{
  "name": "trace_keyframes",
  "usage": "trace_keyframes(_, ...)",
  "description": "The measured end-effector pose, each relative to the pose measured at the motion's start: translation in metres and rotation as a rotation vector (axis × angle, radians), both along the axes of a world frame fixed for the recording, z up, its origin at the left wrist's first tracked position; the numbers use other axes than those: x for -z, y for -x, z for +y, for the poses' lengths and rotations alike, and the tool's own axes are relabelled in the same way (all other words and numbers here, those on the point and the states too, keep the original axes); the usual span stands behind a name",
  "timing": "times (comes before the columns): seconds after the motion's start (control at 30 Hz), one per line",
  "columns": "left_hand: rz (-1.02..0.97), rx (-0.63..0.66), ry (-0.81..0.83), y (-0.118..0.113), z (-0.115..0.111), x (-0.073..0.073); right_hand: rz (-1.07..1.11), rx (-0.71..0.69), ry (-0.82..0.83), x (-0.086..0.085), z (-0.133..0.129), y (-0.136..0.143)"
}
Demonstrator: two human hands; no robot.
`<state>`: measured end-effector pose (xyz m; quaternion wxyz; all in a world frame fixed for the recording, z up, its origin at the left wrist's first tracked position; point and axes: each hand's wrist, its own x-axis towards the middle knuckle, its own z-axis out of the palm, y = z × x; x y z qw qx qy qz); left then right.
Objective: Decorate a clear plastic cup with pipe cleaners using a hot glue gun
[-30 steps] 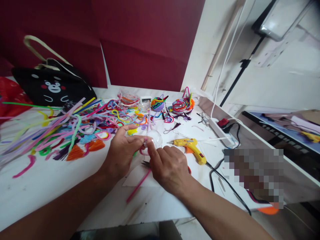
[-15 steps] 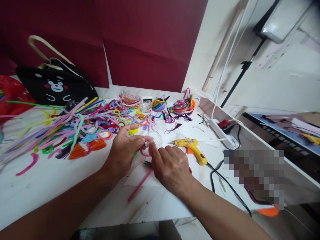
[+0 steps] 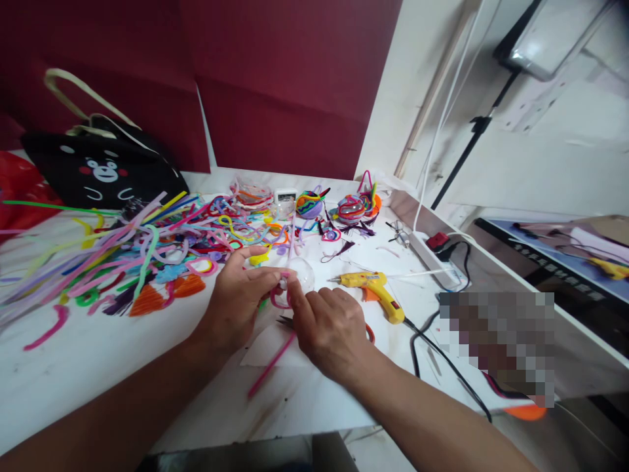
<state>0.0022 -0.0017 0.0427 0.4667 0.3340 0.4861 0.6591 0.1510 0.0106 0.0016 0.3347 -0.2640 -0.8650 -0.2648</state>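
A clear ball (image 3: 302,274) with a pink pipe cleaner (image 3: 280,303) at its near side is between my hands. My left hand (image 3: 238,295) pinches the pipe cleaner at the ball's edge. My right hand (image 3: 331,324) has its index finger pressed on the same spot, its other fingers curled. Beneath my right hand lie scissors (image 3: 370,333), mostly hidden, with dark blades showing to the left. A loose pink pipe cleaner (image 3: 271,365) rests on white paper (image 3: 255,351) nearer the table edge. The yellow glue gun (image 3: 376,288) lies just right of the ball.
Many coloured pipe cleaners (image 3: 147,246) cover the table's left and middle. Decorated balls (image 3: 309,204) stand at the back. A black bag (image 3: 105,170) leans at the back left. At right are a power strip (image 3: 435,259), a black cable (image 3: 452,364) and a raised table edge (image 3: 496,288).
The whole view has shifted slightly, so things sit a little further left. Both hands keep nearly the same hold at the ball.
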Motion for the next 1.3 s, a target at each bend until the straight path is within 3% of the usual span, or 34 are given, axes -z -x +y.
trace_keyframes(1.3,0.004,-0.036,-0.022,0.0005,0.0002,-0.0013,-0.003,-0.042,-0.027,-0.0003,-0.0039,0.0006)
